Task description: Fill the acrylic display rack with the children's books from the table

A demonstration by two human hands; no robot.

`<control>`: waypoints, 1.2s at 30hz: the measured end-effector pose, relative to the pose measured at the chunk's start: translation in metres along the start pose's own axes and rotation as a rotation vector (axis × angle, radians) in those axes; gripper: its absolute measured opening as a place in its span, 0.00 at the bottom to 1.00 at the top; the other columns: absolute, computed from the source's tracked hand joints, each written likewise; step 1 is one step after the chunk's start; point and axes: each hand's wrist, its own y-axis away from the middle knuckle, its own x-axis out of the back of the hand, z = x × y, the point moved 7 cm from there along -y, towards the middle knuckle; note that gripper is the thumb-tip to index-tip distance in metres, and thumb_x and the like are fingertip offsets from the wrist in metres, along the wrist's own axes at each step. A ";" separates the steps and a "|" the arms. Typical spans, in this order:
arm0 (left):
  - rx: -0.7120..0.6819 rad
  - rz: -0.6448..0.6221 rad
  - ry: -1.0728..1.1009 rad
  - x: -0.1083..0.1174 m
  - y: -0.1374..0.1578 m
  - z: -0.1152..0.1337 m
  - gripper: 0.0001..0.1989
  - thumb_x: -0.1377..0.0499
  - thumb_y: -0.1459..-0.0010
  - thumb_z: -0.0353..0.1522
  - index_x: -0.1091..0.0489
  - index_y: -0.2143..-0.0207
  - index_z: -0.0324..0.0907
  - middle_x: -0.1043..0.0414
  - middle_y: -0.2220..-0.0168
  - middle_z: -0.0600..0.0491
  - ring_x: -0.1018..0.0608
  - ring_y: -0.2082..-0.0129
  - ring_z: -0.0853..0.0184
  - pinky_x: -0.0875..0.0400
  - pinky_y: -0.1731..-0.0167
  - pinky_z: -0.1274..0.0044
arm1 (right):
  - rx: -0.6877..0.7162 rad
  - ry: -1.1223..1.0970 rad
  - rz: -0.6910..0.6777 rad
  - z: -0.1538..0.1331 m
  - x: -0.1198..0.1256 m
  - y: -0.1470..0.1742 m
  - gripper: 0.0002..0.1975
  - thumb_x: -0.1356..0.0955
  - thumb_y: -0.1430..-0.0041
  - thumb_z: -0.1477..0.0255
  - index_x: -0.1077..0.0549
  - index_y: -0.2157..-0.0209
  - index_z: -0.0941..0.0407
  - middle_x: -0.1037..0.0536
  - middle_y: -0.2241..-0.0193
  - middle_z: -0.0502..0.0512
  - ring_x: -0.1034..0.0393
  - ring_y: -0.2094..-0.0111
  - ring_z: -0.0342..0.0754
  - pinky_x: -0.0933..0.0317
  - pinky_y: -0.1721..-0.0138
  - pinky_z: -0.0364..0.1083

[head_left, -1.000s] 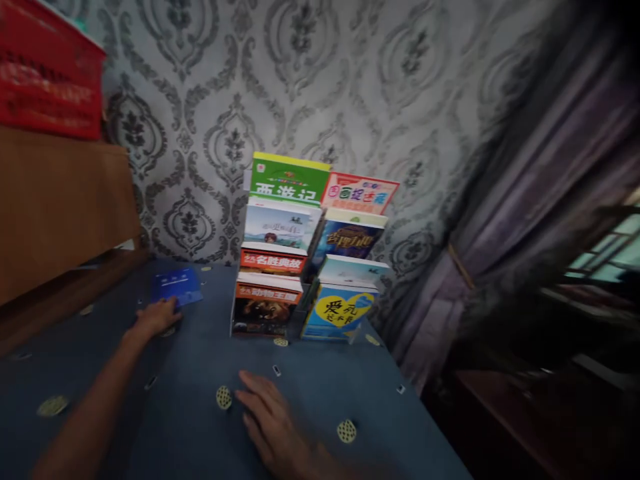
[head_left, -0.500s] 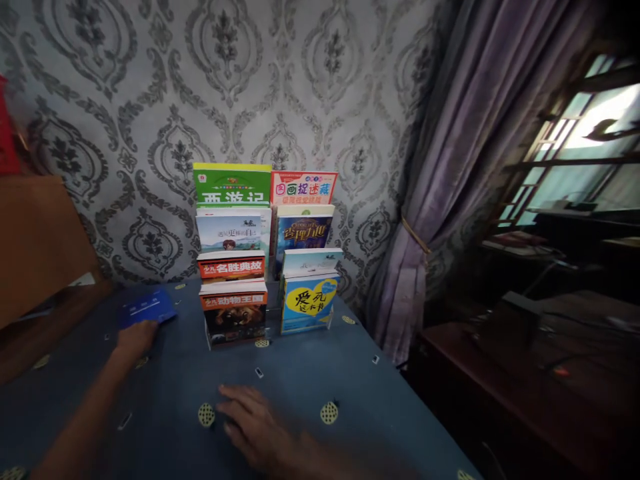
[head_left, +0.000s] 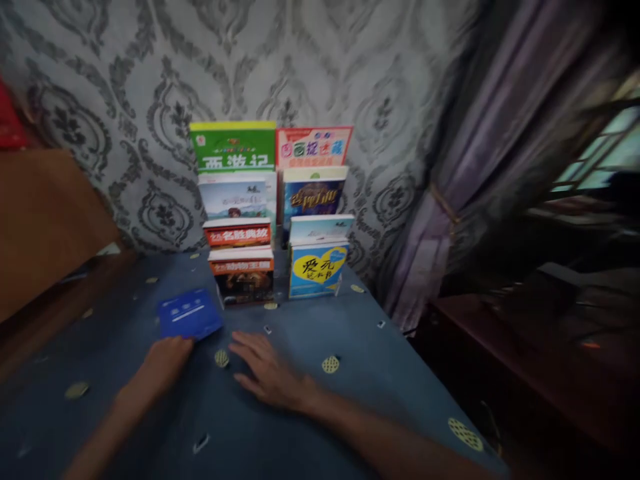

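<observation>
My left hand [head_left: 167,360] is closed on the near edge of a thin blue booklet [head_left: 187,313] with pale print on its cover, at the left of the stand of books. The fingertips under it are hidden. To the right, my right hand [head_left: 265,373] is open, palm down, fingers spread low over the table, holding nothing. Its fingers point toward the booklet, apart from it. Beyond both hands, books stand in two stepped columns, among them a green book [head_left: 233,147], a pink book [head_left: 313,145], an animal book [head_left: 245,280] and a blue book with a yellow heart [head_left: 317,270].
A dark blue cloth with pale printed shapes covers the table [head_left: 280,427]. Patterned wallpaper rises behind the books. A cardboard box [head_left: 50,220] stands at the left edge. Right of the table are a tied purple curtain [head_left: 425,233] and a dark reddish surface [head_left: 525,360].
My left hand has brought the blue booklet to the right and nearer to my right hand. My view has shifted, so the books appear higher. The right hand stays open.
</observation>
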 end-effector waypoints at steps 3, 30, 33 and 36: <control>-0.066 -0.022 -0.044 -0.006 0.040 0.057 0.25 0.49 0.44 0.23 0.30 0.44 0.39 0.22 0.56 0.37 0.19 0.57 0.53 0.28 0.60 0.69 | 0.067 -0.038 0.038 -0.006 0.002 0.001 0.25 0.35 0.33 0.65 0.36 0.39 0.61 0.34 0.37 0.67 0.45 0.33 0.53 0.50 0.33 0.60; -0.176 0.243 0.259 -0.041 -0.009 0.049 0.32 0.58 0.31 0.48 0.48 0.32 0.39 0.48 0.30 0.42 0.46 0.30 0.58 0.50 0.33 0.59 | -0.099 0.253 -0.172 0.031 -0.021 0.034 0.23 0.40 0.31 0.70 0.34 0.37 0.60 0.33 0.37 0.64 0.44 0.33 0.55 0.48 0.34 0.60; -0.155 0.282 0.232 -0.038 -0.010 0.042 0.29 0.58 0.30 0.45 0.46 0.33 0.41 0.45 0.31 0.44 0.43 0.31 0.59 0.47 0.34 0.61 | -0.108 0.253 -0.169 0.031 -0.019 0.034 0.23 0.40 0.30 0.69 0.34 0.37 0.59 0.34 0.37 0.64 0.44 0.33 0.55 0.48 0.34 0.60; -0.132 0.327 0.197 -0.031 -0.008 0.045 0.27 0.55 0.30 0.43 0.41 0.35 0.41 0.39 0.33 0.44 0.36 0.34 0.58 0.41 0.37 0.62 | -0.127 0.237 -0.211 0.033 -0.019 0.034 0.23 0.40 0.29 0.67 0.35 0.36 0.59 0.34 0.36 0.64 0.44 0.33 0.54 0.49 0.33 0.59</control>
